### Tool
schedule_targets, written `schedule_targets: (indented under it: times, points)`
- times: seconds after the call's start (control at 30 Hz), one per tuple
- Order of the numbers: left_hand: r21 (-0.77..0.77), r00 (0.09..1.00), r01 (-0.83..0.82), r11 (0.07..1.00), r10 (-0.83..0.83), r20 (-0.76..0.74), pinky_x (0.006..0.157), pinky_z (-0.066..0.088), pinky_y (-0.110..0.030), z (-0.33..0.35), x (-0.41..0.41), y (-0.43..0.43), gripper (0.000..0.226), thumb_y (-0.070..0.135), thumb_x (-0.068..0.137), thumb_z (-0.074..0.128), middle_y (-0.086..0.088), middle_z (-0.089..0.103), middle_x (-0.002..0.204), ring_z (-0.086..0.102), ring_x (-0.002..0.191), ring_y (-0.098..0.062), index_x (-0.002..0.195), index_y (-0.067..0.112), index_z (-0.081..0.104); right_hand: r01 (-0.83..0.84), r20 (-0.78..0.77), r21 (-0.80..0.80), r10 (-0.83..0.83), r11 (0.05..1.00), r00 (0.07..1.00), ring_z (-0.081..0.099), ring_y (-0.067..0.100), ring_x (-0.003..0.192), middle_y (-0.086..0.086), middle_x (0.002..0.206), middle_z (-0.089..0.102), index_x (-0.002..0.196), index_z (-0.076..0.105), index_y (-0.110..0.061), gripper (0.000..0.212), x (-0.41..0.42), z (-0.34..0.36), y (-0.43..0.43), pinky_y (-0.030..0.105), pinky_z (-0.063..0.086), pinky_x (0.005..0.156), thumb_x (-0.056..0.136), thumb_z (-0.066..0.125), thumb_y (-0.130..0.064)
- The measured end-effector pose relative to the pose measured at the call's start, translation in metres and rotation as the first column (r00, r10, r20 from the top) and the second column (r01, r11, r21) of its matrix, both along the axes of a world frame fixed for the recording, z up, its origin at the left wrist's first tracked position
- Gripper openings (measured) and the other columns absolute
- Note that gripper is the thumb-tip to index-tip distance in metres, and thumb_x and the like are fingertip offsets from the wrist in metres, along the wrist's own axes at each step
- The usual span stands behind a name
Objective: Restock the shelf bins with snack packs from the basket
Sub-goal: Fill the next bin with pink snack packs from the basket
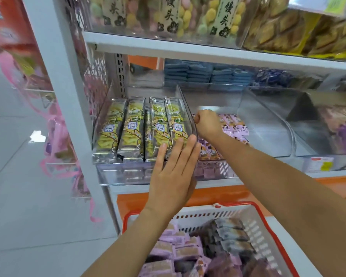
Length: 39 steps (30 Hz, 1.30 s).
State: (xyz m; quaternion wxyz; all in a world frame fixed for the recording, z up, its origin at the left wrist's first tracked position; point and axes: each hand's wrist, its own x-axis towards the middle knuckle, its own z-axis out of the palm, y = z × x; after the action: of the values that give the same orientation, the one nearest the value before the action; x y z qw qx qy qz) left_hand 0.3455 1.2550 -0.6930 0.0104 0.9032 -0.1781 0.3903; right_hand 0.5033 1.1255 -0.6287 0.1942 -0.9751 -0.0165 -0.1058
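Snack packs in pink and purple wrappers (180, 254) lie heaped in a white slotted plastic basket with a red rim (208, 215) at the bottom of the view, below the shelf. More of the same small pink packs (235, 126) lie in the middle clear plastic shelf bin (268, 136), which is only partly filled.

The right hand (208, 122) reaches into this middle bin, just above the pink packs and close to the clear divider wall (185, 112) on its left side. Its fingers are curled inward; what they hold, if anything, cannot be made out.

The left hand (174, 176) is flat, with fingers straight and close together. The fingertips press against the front corner of the left clear plastic bin (118, 174), where it meets the divider. That bin holds four long silver-and-yellow snack packs (134, 126) lying side by side.

Both bins sit on a white metal shelf (268, 176) with an orange strip (218, 194) beneath it. Stacked blue packets (208, 73) stand behind the bins.
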Motion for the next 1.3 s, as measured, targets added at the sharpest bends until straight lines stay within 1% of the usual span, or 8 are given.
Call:
schedule_targets:
  times: [0.23, 0.33, 0.53, 0.67, 0.83, 1.03, 1.17, 1.3]
  points:
    - [-0.016, 0.999, 0.000, 1.000, 0.000, -0.034, 0.123, 0.002, -0.048, 0.001, -0.002, -0.002, 0.063, 0.025, 0.089, 0.041, -0.007, 0.034, 0.158, 0.029, 0.145, -0.026, 0.150, 0.010, 0.034, -0.040, -0.005, 0.122, 0.041, 0.992, 0.999, 0.066, 0.030, 0.086, 0.020, 0.091, 0.072, 0.087, 0.073, 0.002, 0.017, -0.002, -0.002, -0.012, 0.033, 0.049, 0.071, 0.085, 0.066, -0.014]
    - [0.021, 0.998, -0.011, 1.000, 0.013, -0.064, 0.123, 0.002, -0.049, 0.004, -0.004, 0.000, 0.066, 0.025, 0.088, 0.041, -0.008, 0.032, 0.159, 0.028, 0.146, -0.026, 0.152, 0.010, 0.033, -0.044, 0.065, 0.227, 0.030, 0.973, 0.997, 0.064, 0.020, 0.087, 0.009, 0.094, 0.072, 0.096, 0.073, -0.010, 0.016, -0.013, 0.003, -0.022, 0.032, 0.051, 0.078, 0.086, 0.069, -0.022]
    - [0.001, 0.999, -0.017, 1.000, 0.017, -0.037, 0.122, 0.003, -0.052, 0.002, -0.017, -0.006, 0.070, 0.025, 0.087, 0.041, -0.010, 0.022, 0.162, 0.014, 0.151, -0.028, 0.153, 0.007, 0.030, -0.263, 0.265, 0.462, 0.151, 0.847, 0.952, 0.053, 0.003, 0.065, 0.000, 0.078, 0.066, 0.090, 0.071, -0.014, 0.005, -0.077, 0.022, -0.038, 0.017, 0.046, 0.064, 0.089, 0.068, -0.017]
    - [-0.059, 0.997, 0.077, 0.995, -0.077, 0.005, 0.114, 0.019, -0.047, -0.021, -0.035, -0.009, 0.056, 0.024, 0.082, 0.044, -0.010, 0.037, 0.136, 0.034, 0.131, -0.029, 0.137, 0.009, 0.043, -0.366, 0.311, 0.541, 0.225, 0.757, 0.924, 0.056, 0.019, 0.066, 0.006, 0.075, 0.063, 0.086, 0.067, -0.012, 0.010, -0.133, 0.009, -0.045, 0.029, 0.049, 0.061, 0.093, 0.062, -0.018]
    - [0.037, 0.965, 0.132, 0.991, -0.119, -0.233, 0.096, 0.033, -0.045, -0.067, -0.055, 0.007, 0.048, 0.024, 0.079, 0.042, -0.012, 0.048, 0.122, 0.049, 0.110, -0.033, 0.121, 0.006, 0.055, -0.430, 0.340, 0.513, 0.284, 0.743, 0.896, 0.051, 0.007, 0.061, 0.007, 0.070, 0.062, 0.082, 0.064, -0.005, 0.011, -0.184, -0.036, -0.047, 0.020, 0.042, 0.056, 0.092, 0.061, -0.009]
    - [0.218, 0.822, 0.176, 0.960, -0.021, -0.569, 0.106, 0.029, -0.045, -0.113, -0.061, 0.023, 0.068, 0.028, 0.071, 0.077, -0.013, 0.060, 0.128, 0.054, 0.120, -0.034, 0.132, 0.005, 0.058, -0.414, -0.105, 0.399, 0.490, 0.818, 0.866, 0.059, 0.007, 0.078, -0.004, 0.092, 0.065, 0.103, 0.069, -0.014, 0.013, -0.204, -0.127, -0.061, 0.018, 0.047, 0.069, 0.091, 0.066, -0.016]
    - [0.265, 0.763, 0.127, 0.956, 0.076, -0.642, 0.113, 0.016, -0.049, -0.142, -0.065, 0.033, 0.095, 0.031, 0.060, 0.086, -0.017, 0.051, 0.144, 0.052, 0.131, -0.035, 0.141, 0.000, 0.049, -0.493, -0.554, 0.209, 0.518, 0.844, 0.652, 0.052, 0.013, 0.105, -0.001, 0.122, 0.054, 0.128, 0.058, -0.023, 0.038, -0.219, -0.180, -0.079, 0.032, 0.046, 0.091, 0.091, 0.065, -0.024]
    - [0.250, 0.760, 0.099, 0.963, 0.089, -0.643, 0.116, 0.013, -0.047, -0.156, -0.066, 0.034, 0.101, 0.028, 0.060, 0.084, -0.016, 0.043, 0.151, 0.044, 0.137, -0.034, 0.147, 0.002, 0.041, -0.539, -0.679, 0.144, 0.479, 0.830, 0.557, 0.042, 0.017, 0.122, 0.000, 0.135, 0.046, 0.134, 0.053, -0.023, 0.044, -0.235, -0.205, -0.084, 0.023, 0.033, 0.089, 0.092, 0.066, -0.024]
